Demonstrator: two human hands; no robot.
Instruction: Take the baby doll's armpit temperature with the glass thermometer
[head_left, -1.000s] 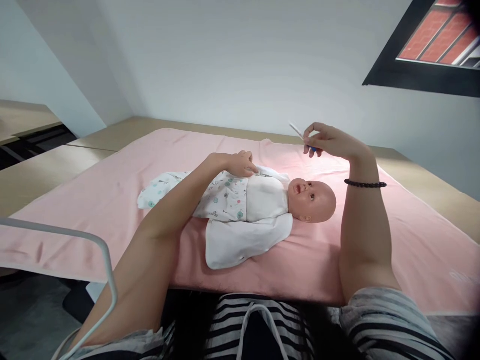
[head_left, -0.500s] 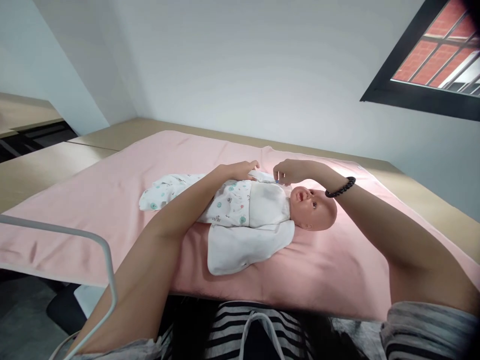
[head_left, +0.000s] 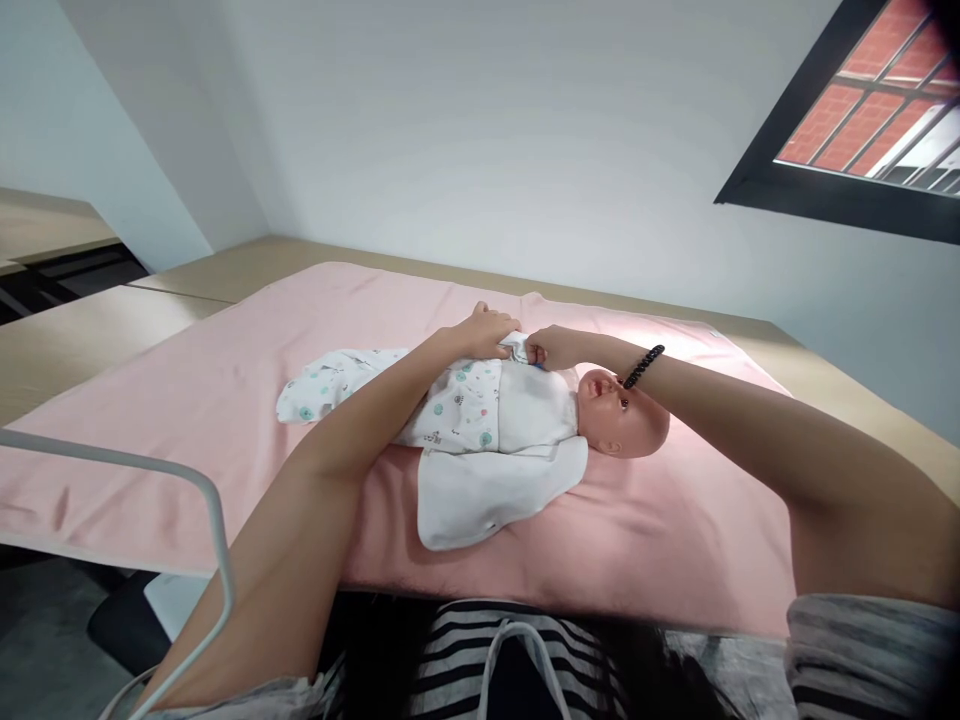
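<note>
A baby doll (head_left: 525, 420) is being kept lying on its back on the pink sheet (head_left: 225, 400) covering the table (head_left: 75, 340). Its white sleeve (head_left: 517, 345) is being gripped by the closed fingers of the left hand (head_left: 491, 333) and right hand (head_left: 553, 347).

Baby doll (head_left: 525, 420) on its back, head to the right, mouth open, in white printed sleepsuit, near flap open, far-side cloth fold (head_left: 517, 346) gripped
</note>
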